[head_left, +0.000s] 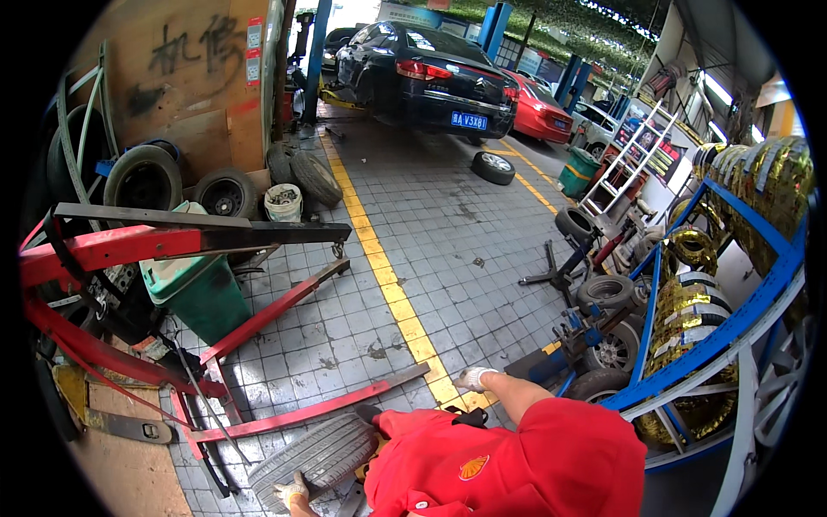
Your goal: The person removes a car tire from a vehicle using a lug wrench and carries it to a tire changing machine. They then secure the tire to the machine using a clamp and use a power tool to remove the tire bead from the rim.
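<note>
My left hand (pixel 291 491), in a pale work glove, rests with its fingers spread on the tread of a worn black tire (pixel 312 457) beside me at the lower left. The tire stands on edge, tilted, and part of it is hidden behind my red shirt. My right hand (pixel 474 379), also gloved, is held out in front of my body above the yellow floor line (pixel 392 293). Its fingers are loosely bent, and I see nothing in them. Just left of it ends the red leg (pixel 319 405) of a shop crane.
The red crane (pixel 112 254) and a green bin (pixel 202 297) stand left. Used tires (pixel 145 178) lean against the wooden wall. On the right are a blue rack (pixel 715 345) of wrapped tires and a ladder (pixel 633 159). A dark car (pixel 431 77) and a loose wheel (pixel 493 168) are ahead.
</note>
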The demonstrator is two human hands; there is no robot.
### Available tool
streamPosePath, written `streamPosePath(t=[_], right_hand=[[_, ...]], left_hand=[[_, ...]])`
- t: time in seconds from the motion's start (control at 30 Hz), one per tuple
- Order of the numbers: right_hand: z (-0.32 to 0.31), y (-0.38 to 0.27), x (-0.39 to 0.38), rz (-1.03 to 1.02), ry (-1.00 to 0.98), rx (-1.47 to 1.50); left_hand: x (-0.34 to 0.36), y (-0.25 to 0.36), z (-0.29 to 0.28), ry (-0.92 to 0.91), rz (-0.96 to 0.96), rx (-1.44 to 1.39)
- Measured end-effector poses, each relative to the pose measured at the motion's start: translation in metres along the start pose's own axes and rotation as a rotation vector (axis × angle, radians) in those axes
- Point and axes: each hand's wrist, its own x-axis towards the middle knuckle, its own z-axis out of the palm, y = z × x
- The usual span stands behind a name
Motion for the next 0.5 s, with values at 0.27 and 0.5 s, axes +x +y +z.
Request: streamPosePath(t=[0.27,0.5], right_hand=[[0.004,0.067,-0.023,0.076,0.07,-0.002],[-0.002,0.0,-0.014,-0.146,-0.112,-0.23]], left_hand=[[0.028,-0.002,-0.005,0.003,-0.032,0.05],[-0.001,0.011,-0.044,0.257,0.488,-0.135]])
